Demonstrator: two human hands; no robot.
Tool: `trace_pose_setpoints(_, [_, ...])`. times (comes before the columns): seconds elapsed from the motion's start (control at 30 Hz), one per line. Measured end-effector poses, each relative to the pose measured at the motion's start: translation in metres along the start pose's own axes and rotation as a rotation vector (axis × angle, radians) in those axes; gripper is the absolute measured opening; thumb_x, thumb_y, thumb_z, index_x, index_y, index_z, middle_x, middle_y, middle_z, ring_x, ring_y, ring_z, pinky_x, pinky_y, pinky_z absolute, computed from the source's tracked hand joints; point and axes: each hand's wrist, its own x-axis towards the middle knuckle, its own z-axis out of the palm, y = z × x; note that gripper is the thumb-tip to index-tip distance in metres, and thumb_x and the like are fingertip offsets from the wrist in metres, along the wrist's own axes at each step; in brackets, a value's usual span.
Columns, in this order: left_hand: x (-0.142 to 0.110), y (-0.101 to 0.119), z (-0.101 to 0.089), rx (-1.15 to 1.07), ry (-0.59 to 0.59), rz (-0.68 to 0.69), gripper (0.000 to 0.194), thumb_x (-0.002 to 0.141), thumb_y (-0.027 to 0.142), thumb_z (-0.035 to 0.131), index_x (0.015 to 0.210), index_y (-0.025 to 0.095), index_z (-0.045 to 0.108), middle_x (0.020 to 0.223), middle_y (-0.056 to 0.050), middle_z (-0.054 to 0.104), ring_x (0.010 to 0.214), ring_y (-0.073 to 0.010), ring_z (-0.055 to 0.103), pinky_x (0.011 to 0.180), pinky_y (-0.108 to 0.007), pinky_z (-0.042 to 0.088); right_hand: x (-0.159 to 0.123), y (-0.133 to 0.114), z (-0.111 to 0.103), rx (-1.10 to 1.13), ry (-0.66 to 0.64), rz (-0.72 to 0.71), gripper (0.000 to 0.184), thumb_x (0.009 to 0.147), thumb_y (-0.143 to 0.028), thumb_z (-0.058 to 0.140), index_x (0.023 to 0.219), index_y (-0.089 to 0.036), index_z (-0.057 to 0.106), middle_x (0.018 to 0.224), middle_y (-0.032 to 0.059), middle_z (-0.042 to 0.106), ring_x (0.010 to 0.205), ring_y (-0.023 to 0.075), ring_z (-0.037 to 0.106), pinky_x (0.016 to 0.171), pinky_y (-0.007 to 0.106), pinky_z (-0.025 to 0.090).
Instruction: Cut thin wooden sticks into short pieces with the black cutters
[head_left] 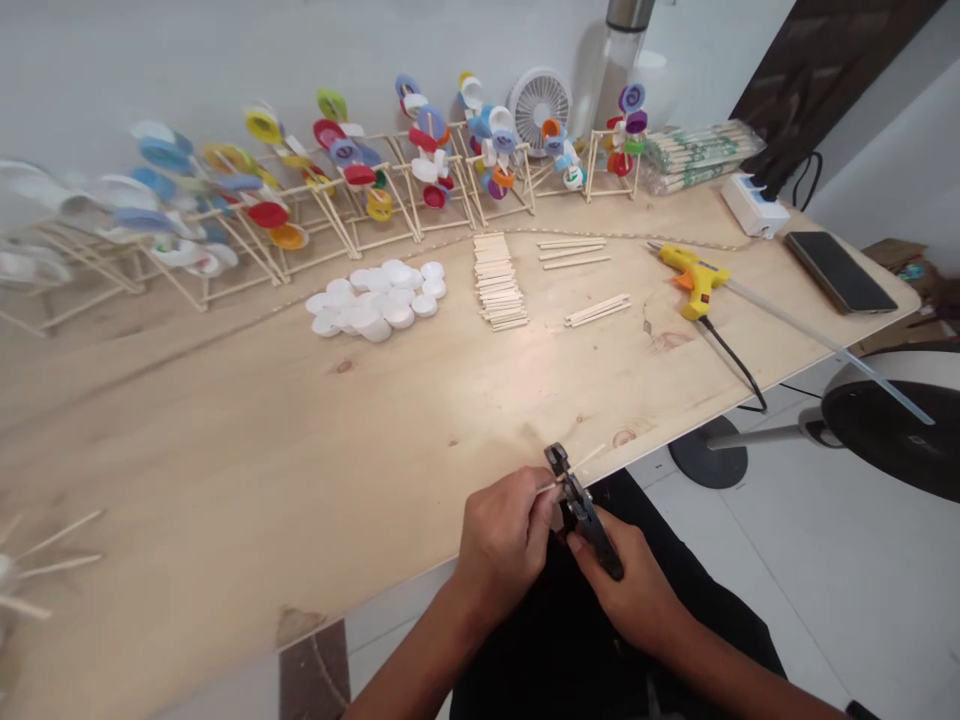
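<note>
At the table's front edge, my left hand [504, 528] is closed, pinching a thin wooden stick [588, 459]. My right hand [631, 582] is wrapped round the handles of dark pliers [598, 532], whose jaws are up beside the left fingertips. The stick crosses at the jaws, its pale end sticking out to the right; whether the jaws bite into it I cannot tell. Farther back lies a neat row of short wooden sticks [499, 285]. Right of it are a few longer sticks [574, 254] and a small bunch of sticks [598, 310].
White bottle caps [375, 298] are heaped left of the sticks. Stick frames with coloured caps [360, 175] line the wall. A yellow glue gun [694, 277] with its cord, a phone [840, 271] and a power adapter [754, 205] lie right. A black fan [896, 415] stands beside the table.
</note>
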Motion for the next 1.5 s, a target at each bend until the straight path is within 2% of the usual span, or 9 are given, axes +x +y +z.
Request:
trace_pose_setpoints(0.3, [-0.001,-0.006,-0.001,-0.015,-0.008,0.011,0.006,0.083,0.012,0.046,0.082,0.018,0.050,0.067,0.001,0.060,0.056,-0.0106,0.055,0.053,-0.021,0.041,0.005,0.003,0.000,-0.115,-0.012,-0.021,0.013,0.083,-0.023,0.044,0.073,-0.018,0.052,0.058,-0.0001,0.054,0.051,0.0131,0.049,0.052,0.023,0.039])
trace_pose_setpoints(0.57, [-0.003,-0.001,0.000,-0.012,0.026,0.007,0.007,0.084,0.015,0.045,0.084,0.017,0.052,0.067,0.001,0.060,0.057,-0.0096,0.056,0.055,-0.020,0.043,0.004,0.002,0.000,-0.064,0.012,-0.055,0.014,0.083,-0.023,0.044,0.074,-0.017,0.053,0.070,0.0044,0.061,0.064,0.0169,0.057,0.060,0.025,0.043])
trace_pose_setpoints(0.7, [-0.004,0.009,-0.002,0.041,0.050,-0.019,0.009,0.085,0.016,0.044,0.084,0.017,0.053,0.069,0.000,0.059,0.061,-0.0108,0.054,0.058,-0.021,0.043,0.002,0.000,-0.004,-0.014,-0.005,-0.052,0.012,0.081,-0.023,0.046,0.073,-0.017,0.052,0.068,0.0013,0.058,0.063,0.0152,0.054,0.060,0.025,0.041])
trace_pose_setpoints(0.8, [-0.004,0.016,-0.004,0.160,0.066,-0.014,0.011,0.085,0.016,0.043,0.083,0.016,0.054,0.070,-0.002,0.059,0.064,-0.0135,0.053,0.061,-0.025,0.042,0.001,0.002,-0.006,0.007,-0.030,-0.036,0.011,0.078,-0.023,0.048,0.068,-0.018,0.048,0.063,-0.0015,0.052,0.059,0.0132,0.049,0.058,0.024,0.039])
trace_pose_setpoints(0.97, [-0.002,0.026,-0.003,0.497,0.052,0.053,0.018,0.085,0.012,0.038,0.084,0.015,0.056,0.063,-0.002,0.056,0.057,-0.0152,0.048,0.056,-0.027,0.037,0.000,0.006,-0.007,0.068,-0.085,-0.001,0.011,0.077,-0.022,0.048,0.067,-0.019,0.044,0.056,-0.0052,0.044,0.052,0.0106,0.042,0.052,0.022,0.036])
trace_pose_setpoints(1.1, [0.003,0.032,-0.005,0.660,-0.030,0.118,0.027,0.084,0.005,0.031,0.086,0.013,0.056,0.062,-0.003,0.054,0.055,-0.0158,0.047,0.054,-0.028,0.036,0.000,0.007,-0.009,0.076,-0.106,-0.005,0.007,0.077,-0.020,0.049,0.069,-0.019,0.046,0.059,-0.0045,0.047,0.052,0.0105,0.044,0.051,0.021,0.036])
trace_pose_setpoints(1.33, [0.010,0.028,-0.013,0.695,-0.123,0.241,0.031,0.086,0.004,0.026,0.081,0.014,0.055,0.060,-0.002,0.052,0.051,-0.0144,0.044,0.051,-0.027,0.036,-0.001,0.008,-0.010,0.051,-0.111,0.020,0.004,0.076,-0.020,0.051,0.077,-0.018,0.054,0.061,-0.0028,0.052,0.053,0.0115,0.049,0.052,0.021,0.038])
trace_pose_setpoints(1.5, [0.011,0.014,-0.015,0.632,-0.142,0.386,0.026,0.085,0.002,0.029,0.089,0.012,0.053,0.064,-0.003,0.056,0.053,-0.0127,0.046,0.050,-0.025,0.037,-0.002,0.009,-0.008,0.030,-0.072,0.000,0.005,0.077,-0.020,0.050,0.075,-0.019,0.054,0.063,-0.0014,0.056,0.055,0.0131,0.052,0.054,0.023,0.039])
